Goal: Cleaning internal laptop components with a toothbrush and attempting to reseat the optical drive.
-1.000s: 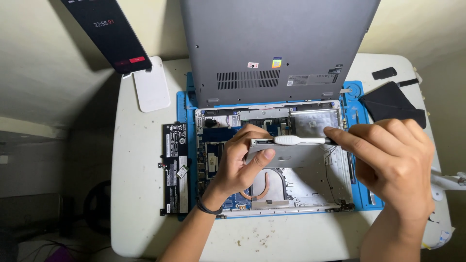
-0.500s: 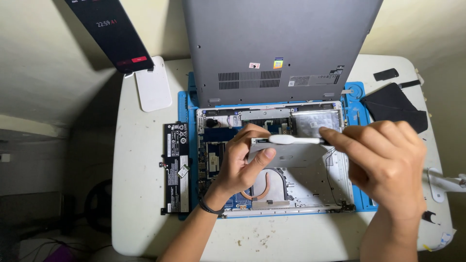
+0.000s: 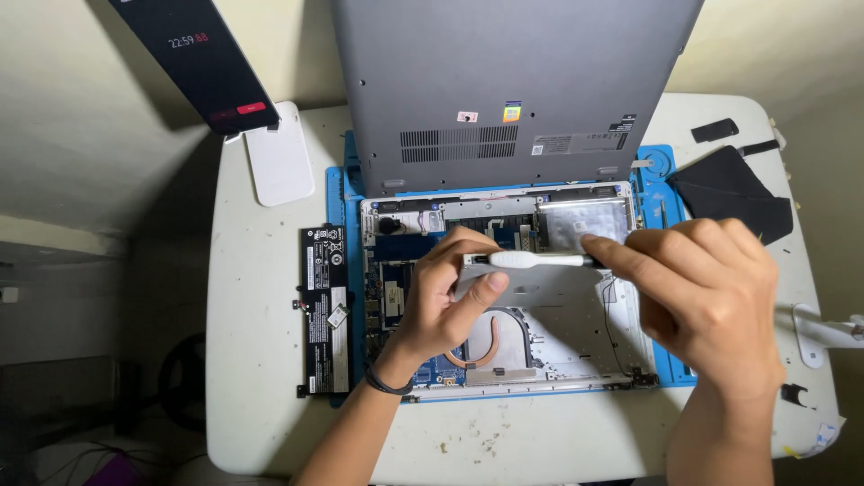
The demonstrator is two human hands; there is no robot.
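An opened laptop (image 3: 576, 220) lies on a blue mat (image 3: 337, 202), with its circuit board and copper heat pipe (image 3: 490, 342) exposed. My left hand (image 3: 436, 301) rests inside the chassis and holds a flat grey metal part (image 3: 540, 292) by its left end. My right hand (image 3: 706, 301) pinches a slim white-handled tool (image 3: 533, 259) and lays it sideways across the top edge of that part. The tool's tip sits by my left fingers and is too small to make out. The two hands are close together but do not touch.
The grey laptop cover (image 3: 513, 81) leans upright behind the chassis. A black battery pack (image 3: 324, 310) lies left of the mat. A dark phone (image 3: 202, 58) stands on a white stand (image 3: 279, 166) at the back left. A black cloth (image 3: 733, 193) lies at the right of the white table (image 3: 261, 396).
My right hand has slid the white tool a little to the left along the grey part. My left hand has kept its grip and place.
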